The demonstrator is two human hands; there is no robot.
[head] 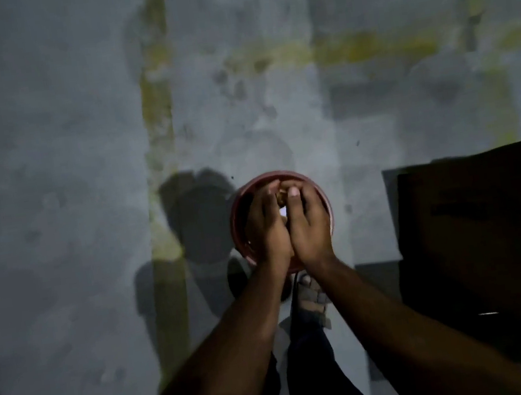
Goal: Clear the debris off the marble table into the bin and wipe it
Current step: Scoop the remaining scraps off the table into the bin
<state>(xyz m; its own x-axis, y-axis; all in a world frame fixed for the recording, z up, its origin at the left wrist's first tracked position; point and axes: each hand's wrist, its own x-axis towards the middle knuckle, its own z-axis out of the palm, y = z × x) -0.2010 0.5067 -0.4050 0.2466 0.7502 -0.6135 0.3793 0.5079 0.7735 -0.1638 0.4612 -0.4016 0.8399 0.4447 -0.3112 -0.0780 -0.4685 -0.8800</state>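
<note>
both hands, left hand [266,226] and right hand [309,220], are cupped together side by side, palms facing, fingers curled around a small clump of brownish debris [280,196] that peeks out between the fingertips. directly beneath them sits the red bin [237,220] on the floor, its round rim showing on both sides of the hands. i judge the drop only needs the palms to part. the dark bench [485,232] lies off to the right hand's side.
</note>
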